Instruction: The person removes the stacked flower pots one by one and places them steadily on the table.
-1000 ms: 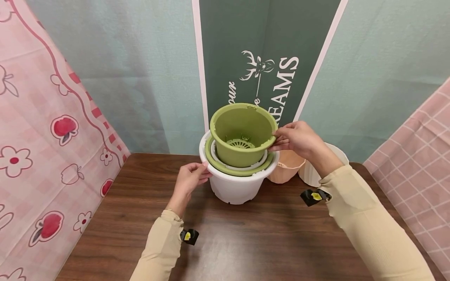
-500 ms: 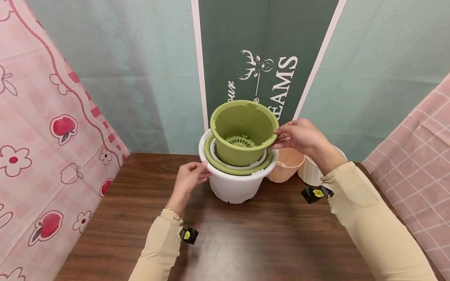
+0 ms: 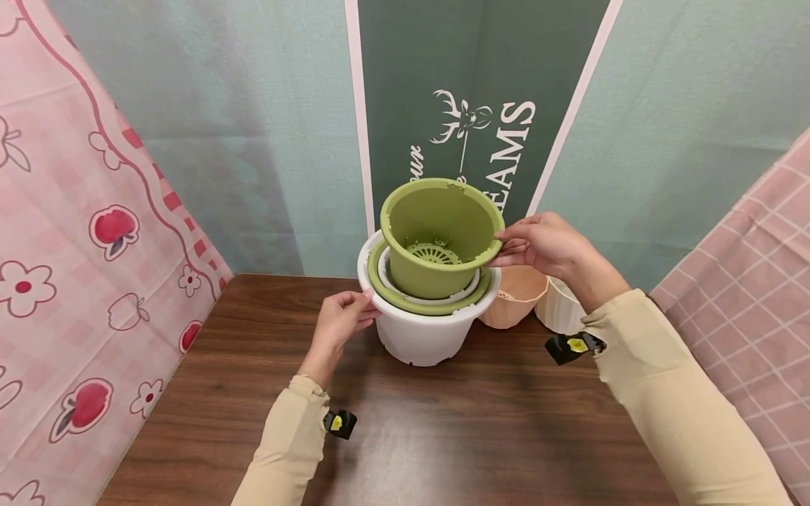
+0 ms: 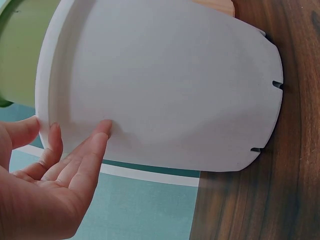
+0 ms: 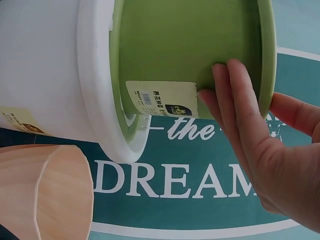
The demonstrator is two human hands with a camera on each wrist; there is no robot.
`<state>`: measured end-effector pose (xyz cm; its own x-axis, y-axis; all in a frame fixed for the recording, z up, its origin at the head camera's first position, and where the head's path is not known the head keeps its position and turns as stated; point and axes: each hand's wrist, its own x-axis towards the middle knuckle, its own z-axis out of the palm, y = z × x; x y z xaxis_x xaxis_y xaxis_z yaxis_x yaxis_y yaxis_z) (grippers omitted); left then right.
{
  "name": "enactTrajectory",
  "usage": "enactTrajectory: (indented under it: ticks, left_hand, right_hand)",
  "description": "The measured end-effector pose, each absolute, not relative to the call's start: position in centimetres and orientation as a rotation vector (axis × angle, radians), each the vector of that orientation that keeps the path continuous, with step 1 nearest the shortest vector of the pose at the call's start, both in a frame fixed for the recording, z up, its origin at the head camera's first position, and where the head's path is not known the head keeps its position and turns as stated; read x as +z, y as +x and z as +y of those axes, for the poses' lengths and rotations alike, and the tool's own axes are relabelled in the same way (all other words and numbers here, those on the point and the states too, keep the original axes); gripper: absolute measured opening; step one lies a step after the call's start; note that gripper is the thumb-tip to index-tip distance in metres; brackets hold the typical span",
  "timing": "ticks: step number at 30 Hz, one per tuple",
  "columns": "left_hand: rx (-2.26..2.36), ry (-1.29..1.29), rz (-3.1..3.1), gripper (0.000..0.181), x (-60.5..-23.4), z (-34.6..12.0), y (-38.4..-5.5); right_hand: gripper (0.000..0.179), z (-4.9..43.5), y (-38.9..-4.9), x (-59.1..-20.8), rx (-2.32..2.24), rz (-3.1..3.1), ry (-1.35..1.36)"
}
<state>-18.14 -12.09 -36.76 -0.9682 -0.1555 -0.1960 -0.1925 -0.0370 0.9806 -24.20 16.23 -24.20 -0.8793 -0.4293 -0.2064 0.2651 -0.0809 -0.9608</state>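
A large white flowerpot [image 3: 424, 341] stands upright on the table, with a green pot [image 3: 425, 306] and a smaller white pot [image 3: 389, 280] nested inside it. My left hand [image 3: 339, 316] pinches the big pot's rim at its left side, thumb on the edge and fingers underneath, as the left wrist view shows. My right hand [image 3: 544, 244] grips the rim of the top green flowerpot [image 3: 430, 277], thumb on the rim and fingers along the outer wall. That pot is tilted a little and stands well above the nested rims. Its label [image 5: 162, 99] shows in the right wrist view; its base is hidden.
On the dark wooden table [image 3: 405, 429], a peach faceted pot [image 3: 512, 306] stands right of the stack, with a white ribbed pot [image 3: 557, 307] beside it, partly behind my right arm. Curtains [image 3: 291, 140] hang behind and at both sides.
The top green flowerpot has risen slightly and shifted a little right with my right hand. My left hand stays at the large white pot's rim.
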Motion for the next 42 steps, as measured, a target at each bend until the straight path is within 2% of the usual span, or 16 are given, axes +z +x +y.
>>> enactTrajectory:
  ticks: [7, 42]
  left_hand:
    - [2.218, -0.391, 2.164, 0.024, -36.8, -12.1, -18.1]
    - [2.222, -0.383, 2.174, 0.024, -36.9, -12.1, -18.2]
  right_hand:
    - [0.024, 16.5, -24.3, -24.2, -2.017, 1.687, -0.199]
    - [0.026, 17.4, -24.0, -22.0, -2.09, 1.589, -0.136]
